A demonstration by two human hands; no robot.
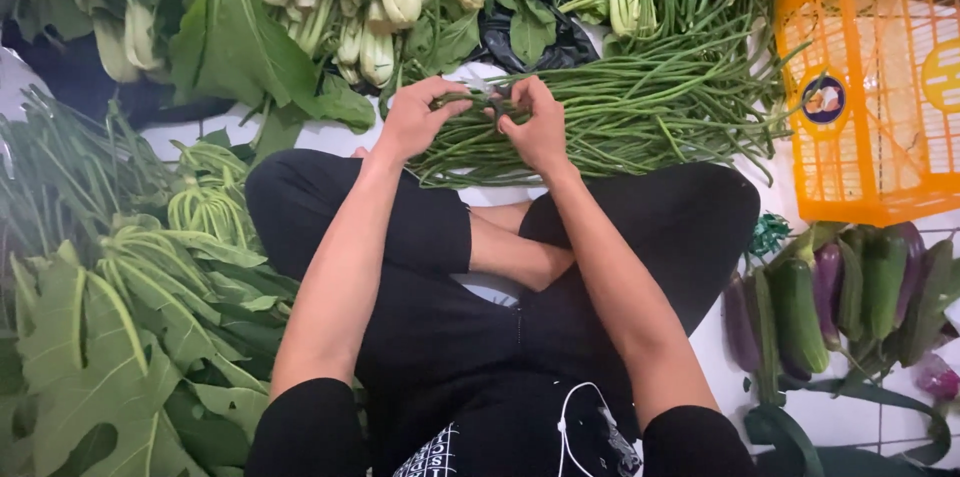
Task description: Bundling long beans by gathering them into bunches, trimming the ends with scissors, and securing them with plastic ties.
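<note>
Right between both grips (fingertips): long beans (600, 112)

A vegetable seller's floor spot: tiled floor (850, 417) heaped with long beans (640, 107), greens (130, 337), eggplants (830, 287).

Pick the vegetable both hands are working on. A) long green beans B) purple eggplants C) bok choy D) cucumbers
A: the left hand and right hand meet over the pile of long green beans, fingers pinching a few strands; the eggplants lie off to the side.

Round blue label (823, 99) and round yellow label (944, 75) on the orange crate (870, 187)
</note>
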